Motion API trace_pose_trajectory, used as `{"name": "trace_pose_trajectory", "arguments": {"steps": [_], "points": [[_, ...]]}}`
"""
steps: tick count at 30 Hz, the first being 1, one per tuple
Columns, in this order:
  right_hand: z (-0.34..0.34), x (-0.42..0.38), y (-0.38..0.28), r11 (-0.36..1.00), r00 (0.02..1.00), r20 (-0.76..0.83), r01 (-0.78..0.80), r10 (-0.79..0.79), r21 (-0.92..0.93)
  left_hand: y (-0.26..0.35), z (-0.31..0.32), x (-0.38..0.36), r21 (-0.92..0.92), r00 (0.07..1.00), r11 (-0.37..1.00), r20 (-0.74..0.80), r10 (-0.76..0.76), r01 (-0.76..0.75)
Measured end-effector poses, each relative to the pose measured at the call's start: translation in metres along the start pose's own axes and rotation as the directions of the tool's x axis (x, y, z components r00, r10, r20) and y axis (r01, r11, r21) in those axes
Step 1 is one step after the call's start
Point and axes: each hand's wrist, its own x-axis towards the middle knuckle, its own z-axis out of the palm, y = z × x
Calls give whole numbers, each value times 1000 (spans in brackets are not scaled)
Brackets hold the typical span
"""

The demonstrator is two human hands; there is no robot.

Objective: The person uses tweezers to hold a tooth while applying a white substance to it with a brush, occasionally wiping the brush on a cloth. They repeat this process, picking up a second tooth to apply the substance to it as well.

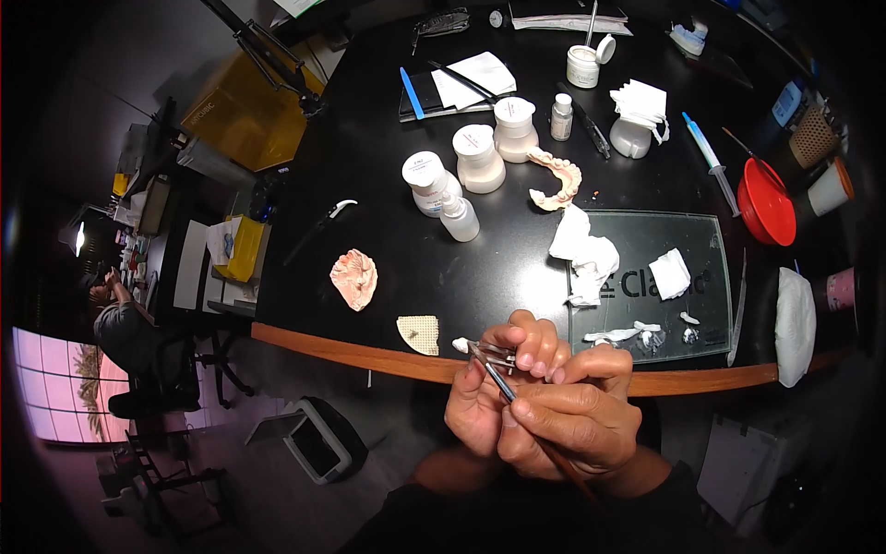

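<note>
Both my hands meet just past the table's front edge. My right hand (577, 425) pinches a thin brush (501, 380) with a metal ferrule and a reddish-brown handle. Its tip points up and left, close to a small white tooth-like piece (460, 344). My left hand (480, 406) is closed around slim metal prongs (503, 356), apparently part of a metal holder. My fingers hide most of it, and how the white piece is attached cannot be made out. Left of the hands lies a cream gridded piece (418, 334), with a pink dental cast (353, 279) farther back.
A glass slab (701, 328) bears crumpled tissues (591, 263) and white paste. Behind it are a dental arch model (565, 180), powder jars (478, 159) and a dropper bottle (459, 217). A red bowl (768, 203) and syringe (711, 157) lie right. Another person (129, 323) sits far left.
</note>
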Motion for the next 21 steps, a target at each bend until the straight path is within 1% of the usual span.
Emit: {"name": "trace_pose_trajectory", "arguments": {"steps": [3,12,21], "points": [[0,1,1,1000,1000,-4,26,-26,-11,0,-1,0,7,1000,1000,11,4,-5],[3,-1,3,999,999,-25,33,-34,-9,0,-2,1,3,1000,1000,15,-3,3],[2,0,3,999,999,-6,32,-32,-16,0,-2,1,-4,1000,1000,22,3,-3]]}}
